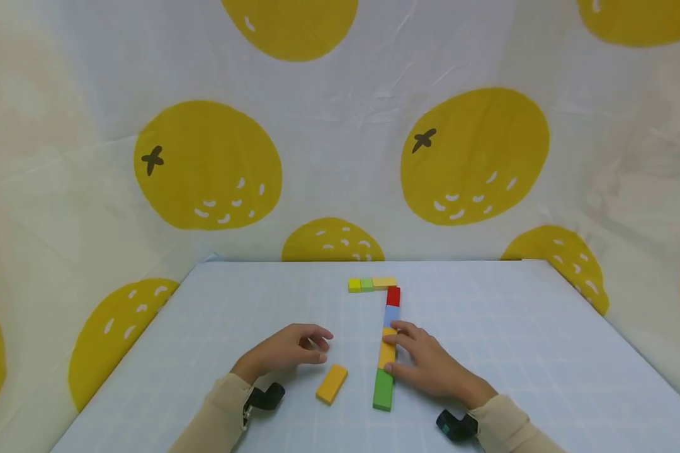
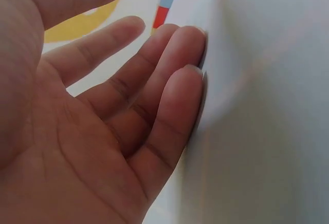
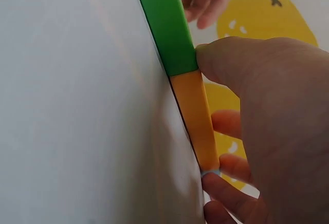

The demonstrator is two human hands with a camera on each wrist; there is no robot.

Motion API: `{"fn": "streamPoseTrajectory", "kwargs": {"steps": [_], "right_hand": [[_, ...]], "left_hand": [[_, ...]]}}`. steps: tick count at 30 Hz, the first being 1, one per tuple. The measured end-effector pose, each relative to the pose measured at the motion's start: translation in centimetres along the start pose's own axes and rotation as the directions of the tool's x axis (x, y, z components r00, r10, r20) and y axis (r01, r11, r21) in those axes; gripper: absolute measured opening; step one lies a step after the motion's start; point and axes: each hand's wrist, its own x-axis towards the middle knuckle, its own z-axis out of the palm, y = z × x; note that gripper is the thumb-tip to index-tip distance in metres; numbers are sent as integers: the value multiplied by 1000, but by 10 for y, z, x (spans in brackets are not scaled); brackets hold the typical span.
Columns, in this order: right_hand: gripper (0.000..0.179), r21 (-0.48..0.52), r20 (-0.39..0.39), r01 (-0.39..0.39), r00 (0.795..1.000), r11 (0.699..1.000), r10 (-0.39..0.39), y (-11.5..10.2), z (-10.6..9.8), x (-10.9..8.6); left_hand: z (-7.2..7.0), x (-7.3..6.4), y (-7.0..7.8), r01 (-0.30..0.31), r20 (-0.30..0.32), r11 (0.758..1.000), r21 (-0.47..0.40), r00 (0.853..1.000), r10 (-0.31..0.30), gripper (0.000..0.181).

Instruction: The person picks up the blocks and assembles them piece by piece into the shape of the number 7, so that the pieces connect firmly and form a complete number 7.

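A column of rectangular blocks runs along the table toward me: a red block (image 1: 393, 296), a light blue block (image 1: 391, 315), an orange block (image 1: 386, 356) and a green block (image 1: 382, 390). My right hand (image 1: 433, 368) lies over its right side with loosely bent fingers. The right thumb touches near the seam of green and orange, while the other fingertips reach the orange and blue blocks. Left of the column, my left hand (image 1: 289, 347) holds nothing, its fingers relaxed and the little-finger side against the table. Closest to it is a loose orange block (image 1: 332, 384), lying askew.
At the column's far end, a sideways row holds a yellow block (image 1: 354, 285), a light green block (image 1: 366, 285) and a pale tan block (image 1: 384, 283). Behind the pale table (image 1: 504, 327) hangs a fabric backdrop (image 1: 340, 151) with yellow fruit prints.
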Motion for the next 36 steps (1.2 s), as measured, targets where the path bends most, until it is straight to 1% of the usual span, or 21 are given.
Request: {"fn": "streamPoseTrajectory", "kwargs": {"steps": [4, 10, 18, 23, 28, 31, 36], "right_hand": [[58, 5, 6, 0, 1000, 1000, 0, 0, 1, 0], [58, 3, -5, 6, 1000, 1000, -6, 0, 3, -1], [60, 0, -2, -8, 1000, 1000, 8, 0, 3, 0], [60, -24, -9, 11, 1000, 1000, -11, 1, 2, -1], [58, -24, -12, 14, 1000, 1000, -14, 0, 1, -1], [57, -18, -8, 5, 1000, 1000, -5, 0, 1, -1], [58, -15, -3, -1, 1000, 1000, 1, 0, 1, -1]], "left_hand": [[4, -5, 1, -4, 28, 1000, -5, 1000, 4, 38], [6, -8, 1, -34, 61, 999, 9, 998, 33, 41], [7, -13, 2, -20, 95, 1000, 2, 995, 20, 43], [9, -16, 1, -31, 106, 1000, -6, 994, 31, 42], [10, -17, 0, -80, 107, 996, 33, 991, 76, 42], [11, -17, 0, -87, 110, 995, 56, 991, 80, 41], [12, -18, 1, -90, 119, 994, 64, 989, 82, 41]]}}
